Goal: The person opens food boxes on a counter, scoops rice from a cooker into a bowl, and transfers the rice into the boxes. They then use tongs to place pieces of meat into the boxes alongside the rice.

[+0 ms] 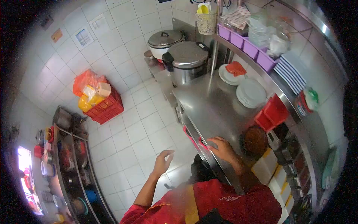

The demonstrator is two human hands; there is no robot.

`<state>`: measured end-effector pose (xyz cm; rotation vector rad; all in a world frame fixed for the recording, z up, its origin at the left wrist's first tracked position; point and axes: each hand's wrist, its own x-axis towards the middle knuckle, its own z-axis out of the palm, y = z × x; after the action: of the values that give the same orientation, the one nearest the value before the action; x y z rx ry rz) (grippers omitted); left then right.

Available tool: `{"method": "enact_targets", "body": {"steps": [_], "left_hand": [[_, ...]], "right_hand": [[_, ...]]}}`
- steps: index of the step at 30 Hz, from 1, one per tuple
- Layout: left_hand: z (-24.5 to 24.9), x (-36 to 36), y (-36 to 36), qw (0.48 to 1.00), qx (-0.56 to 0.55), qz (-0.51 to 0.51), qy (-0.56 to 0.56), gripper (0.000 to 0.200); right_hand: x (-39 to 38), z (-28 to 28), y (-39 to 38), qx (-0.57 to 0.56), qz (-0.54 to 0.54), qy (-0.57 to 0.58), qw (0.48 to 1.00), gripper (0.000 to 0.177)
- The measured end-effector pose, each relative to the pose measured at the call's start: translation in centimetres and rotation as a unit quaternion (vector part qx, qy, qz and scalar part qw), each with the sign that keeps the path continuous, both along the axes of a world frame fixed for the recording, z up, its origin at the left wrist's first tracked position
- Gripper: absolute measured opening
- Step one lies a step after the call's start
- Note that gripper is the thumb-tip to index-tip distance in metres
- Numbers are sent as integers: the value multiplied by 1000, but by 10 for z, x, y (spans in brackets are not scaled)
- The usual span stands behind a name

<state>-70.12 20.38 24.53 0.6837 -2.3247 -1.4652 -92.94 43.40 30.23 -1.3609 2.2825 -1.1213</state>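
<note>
My left hand (163, 163) hangs over the tiled floor with its fingers curved and apart from the thumb, nothing between them. At the front edge of the steel counter (201, 100) is my right hand (222, 148), its fingers loosely stretched out. Close beside those fingertips, a pink strip (189, 135) runs along the side of the counter. A round pan of brown food (254, 140) stands to the right of my right hand. Stacked white plates (250, 92) and red trays (272, 114) sit farther back on the counter.
A large steel cooker (188, 59) and a rice cooker (164, 39) stand beyond the counter. Purple bins (250, 47) line the shelf above. A red crate (106, 108) of bags is by the wall. Metal shelving (71, 164) stands at left; food containers (298, 164) at right.
</note>
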Motion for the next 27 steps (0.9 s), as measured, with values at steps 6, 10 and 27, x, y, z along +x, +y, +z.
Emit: {"method": "enact_targets", "body": {"steps": [6,10,27], "left_hand": [[57,-136,-102,994,-76,-76,21,22],[109,-218,-163,981,-141,-124,44,23],[381,-647,-241,853,-446,-221,155,59]], "right_hand": [[-106,-14,-71,-34,-61,15,997,35],[-182,26,-127,-70,-105,7,992,36],[-397,298,-304,-121,-463,401,781,39]]}}
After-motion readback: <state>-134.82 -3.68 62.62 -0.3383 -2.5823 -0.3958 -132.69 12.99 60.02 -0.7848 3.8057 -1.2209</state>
